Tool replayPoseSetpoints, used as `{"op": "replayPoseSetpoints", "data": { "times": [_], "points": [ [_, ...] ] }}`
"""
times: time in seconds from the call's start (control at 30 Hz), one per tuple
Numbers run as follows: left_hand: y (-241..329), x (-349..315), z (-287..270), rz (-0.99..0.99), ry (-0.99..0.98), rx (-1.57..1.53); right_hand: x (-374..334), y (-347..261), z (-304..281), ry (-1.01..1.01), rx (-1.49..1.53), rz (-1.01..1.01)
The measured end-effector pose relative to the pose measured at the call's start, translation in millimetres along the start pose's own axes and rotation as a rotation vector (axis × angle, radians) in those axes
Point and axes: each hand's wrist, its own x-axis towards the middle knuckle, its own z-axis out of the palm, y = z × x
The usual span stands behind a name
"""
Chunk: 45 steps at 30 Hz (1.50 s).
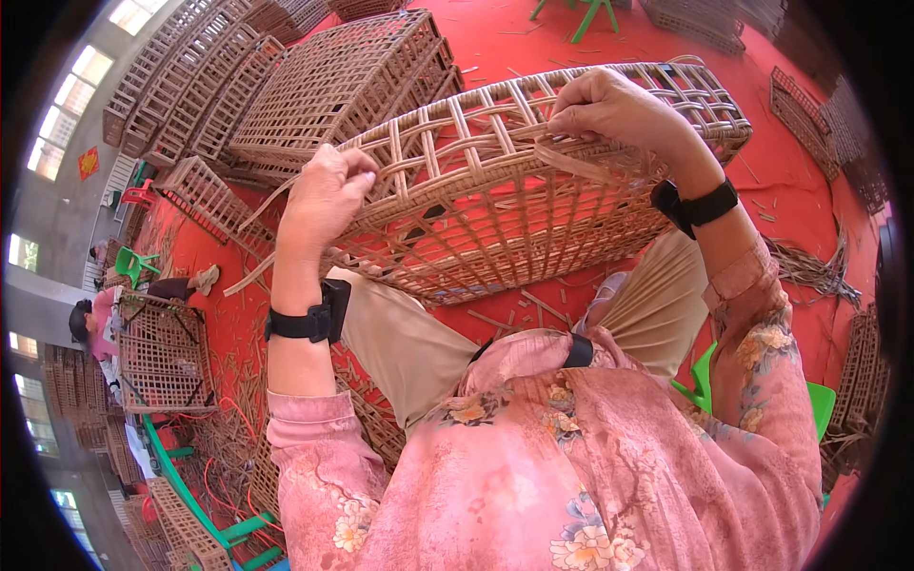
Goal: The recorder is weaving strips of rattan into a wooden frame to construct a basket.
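1. Woven rattan basket (495, 205), open lattice, lies tilted across the person's knees, rim toward the camera, base facing away over the red floor (809, 190).
2. Left hand (324, 195) sits at the basket's near left rim. Fingers curled tight, pinching a flat cane strip (262, 214) that trails down and left off the rim. Grip looks closed on the strip.
3. Right hand (619, 109) rests on the upper rim, right of centre. Fingers bent down onto the weave, thumb and forefinger nipping a loose strip end (576, 162) that runs back under the hand. Whether it is truly gripped or only pressed against the rim is hard to tell at this angle.
4. Basket spans between both hands: left hand at its lower left edge, right hand at its top edge, well apart.
5. Black wrist bands (309, 322) on both forearms; pink floral sleeves (314, 447).
6. Behind the basket: stacks of finished lattice baskets (314, 86), upper left.
7. Far left: another person seated with a basket frame (162, 352) of their own.
8. Green stool (819, 404) under the person, cane offcuts (809, 266) scattered on the floor to the right.
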Motion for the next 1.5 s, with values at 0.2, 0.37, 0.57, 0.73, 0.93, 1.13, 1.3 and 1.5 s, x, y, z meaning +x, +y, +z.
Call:
{"op": "replayPoseSetpoints", "data": {
  "times": [0.2, 0.37, 0.57, 0.73, 0.93, 1.13, 1.3, 1.5],
  "points": [
    [-22.9, -2.9, -5.9, -0.195, -0.175, -0.587, 7.8, -13.0, 9.3, -0.029, -0.009, 0.013],
    [-34.4, -0.5, -15.2, -0.196, -0.206, -0.772, 10.9, -14.5, 9.8, -0.062, -0.036, 0.0],
    [-49.2, -9.5, -30.8, -0.262, -0.046, -0.856, 6.6, -23.5, 0.3, -0.134, 0.045, 0.083],
    [-68.7, -26.6, -28.1, -0.326, -0.087, -0.6, 8.9, -19.2, 0.3, -0.172, 0.162, 0.108],
    [-73.0, -26.2, -17.9, -0.024, 0.023, -0.226, 10.7, -16.7, 0.8, -0.173, 0.143, 0.126],
    [-80.1, -5.5, -43.7, -0.067, -0.228, -0.168, 10.8, -19.1, 4.6, -0.123, 0.101, 0.101],
    [-81.8, 19.4, -59.6, -0.069, -0.405, -0.016, 11.7, -18.7, 5.5, -0.145, 0.169, 0.156],
    [-81.5, 32.2, -68.2, -0.056, -0.595, 0.015, 5.6, -21.4, 9.1, -0.069, 0.209, 0.242]
  ]
}}
